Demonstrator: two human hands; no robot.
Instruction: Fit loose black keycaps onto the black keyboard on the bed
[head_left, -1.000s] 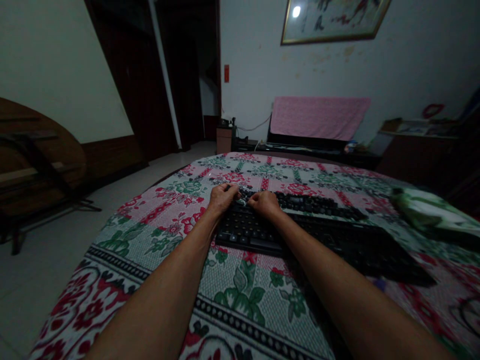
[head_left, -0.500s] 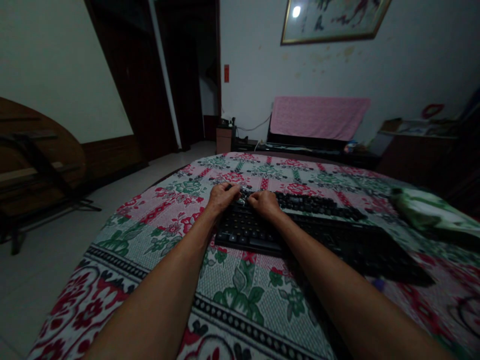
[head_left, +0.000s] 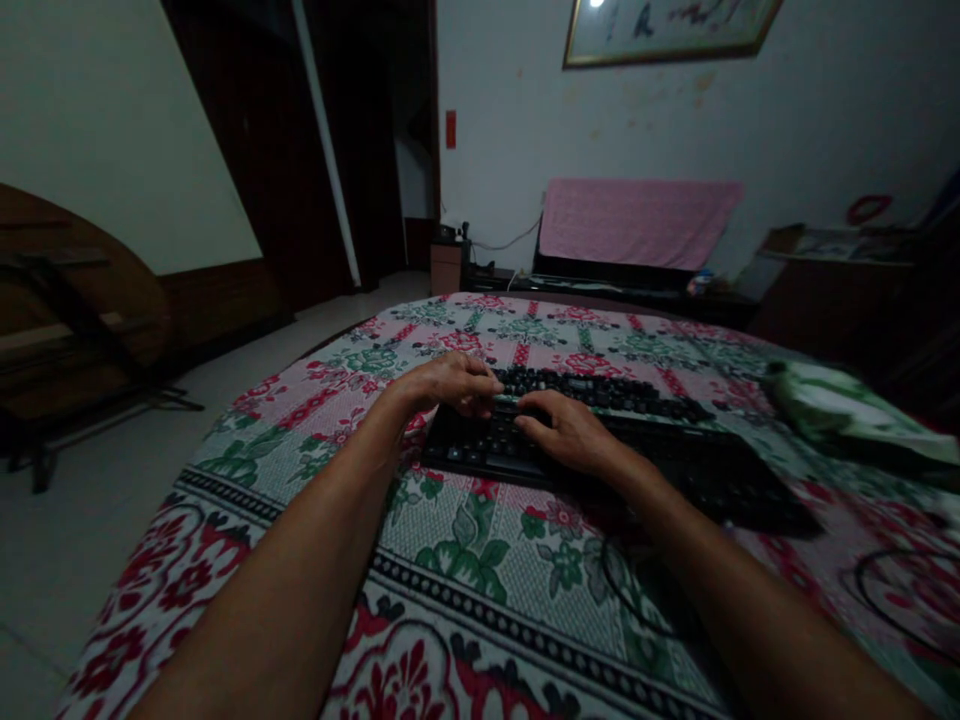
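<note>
A long black keyboard [head_left: 697, 465] lies on the patterned cloth. Behind it runs a band of loose black keycaps [head_left: 600, 388], heaped along its back edge. My left hand [head_left: 456, 382] is over the keyboard's left back part, fingers drawn together and pointing right; anything between them is too small and dark to make out. Just to its right, my right hand [head_left: 566, 428] is low over the keys, thumb and forefinger a little apart, with nothing visible between them. The keys beneath both hands are partly hidden.
The floral tablecloth [head_left: 465, 530] covers a large table. A green and white bag [head_left: 855, 410] lies at the right. Dark cable loops [head_left: 611, 580] rest near my right forearm. Beyond the table, a pink towel [head_left: 637, 220] hangs over a dark object; a folded round table [head_left: 82, 280] leans at the left.
My right hand has moved right and a little toward me, its thumb and forefinger now apart. The left hand has turned so its fingers point right. The view has shifted slightly.
</note>
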